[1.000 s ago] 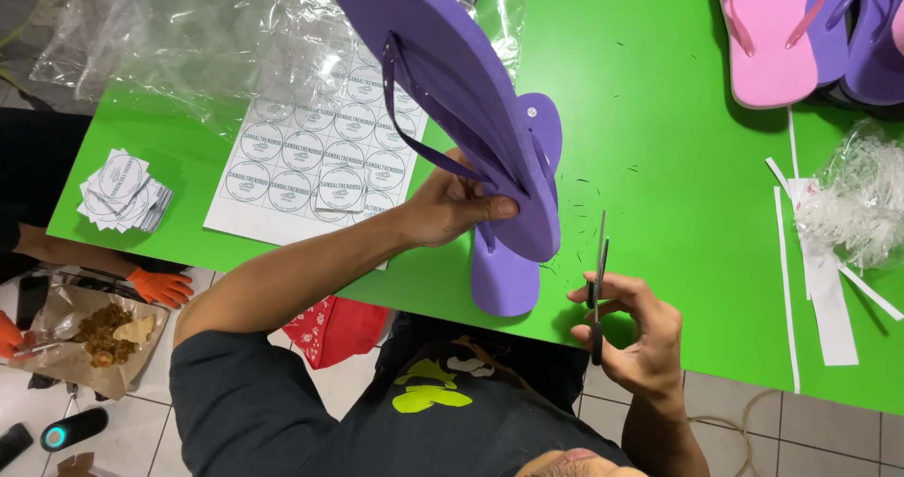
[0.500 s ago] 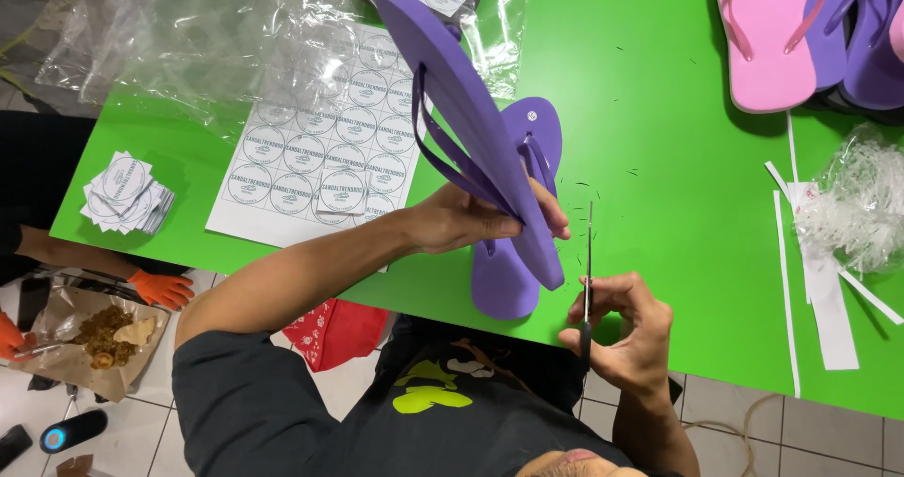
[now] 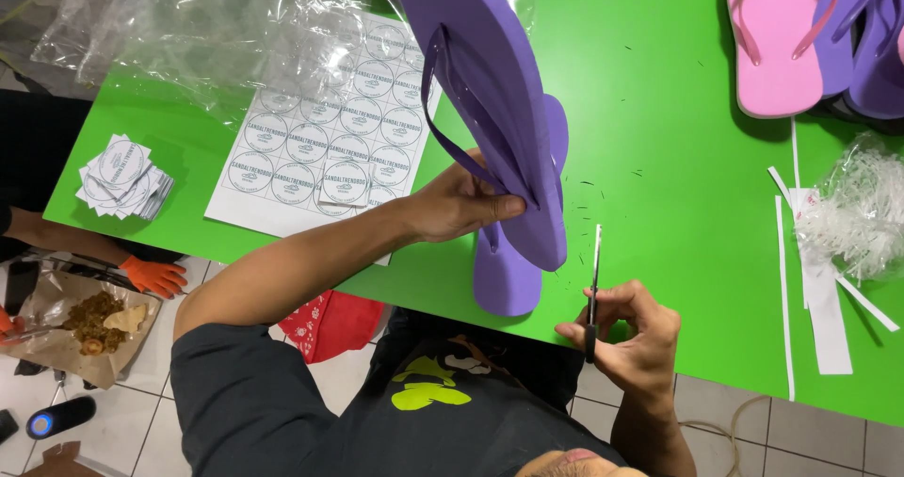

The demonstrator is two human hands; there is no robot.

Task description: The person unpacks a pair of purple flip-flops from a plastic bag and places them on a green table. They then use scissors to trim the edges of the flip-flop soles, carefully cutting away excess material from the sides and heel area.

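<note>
My left hand [image 3: 463, 202] grips a purple flip-flop [image 3: 476, 91] by its strap and sole and holds it tilted on edge above the green table [image 3: 678, 204]. A second purple flip-flop [image 3: 508, 270] lies flat on the table under it, its heel at the near edge. My right hand [image 3: 633, 334] holds small scissors [image 3: 594, 279] at the table's near edge, blades shut and pointing away from me, just right of the raised flip-flop's toe end.
A sheet of round stickers [image 3: 325, 147] lies left of the flip-flops, with a stack of cut stickers [image 3: 122, 176] further left and clear plastic wrap [image 3: 207, 25] behind. Pink and purple flip-flops [image 3: 810, 34] sit far right. White paper strips [image 3: 810, 270] and crumpled plastic [image 3: 862, 209] lie at right. Another person's orange-gloved hand [image 3: 155, 274] shows below left.
My left hand has turned and shifted the raised flip-flop slightly. My right hand with the scissors has stayed near the table edge, moving a little down and right.
</note>
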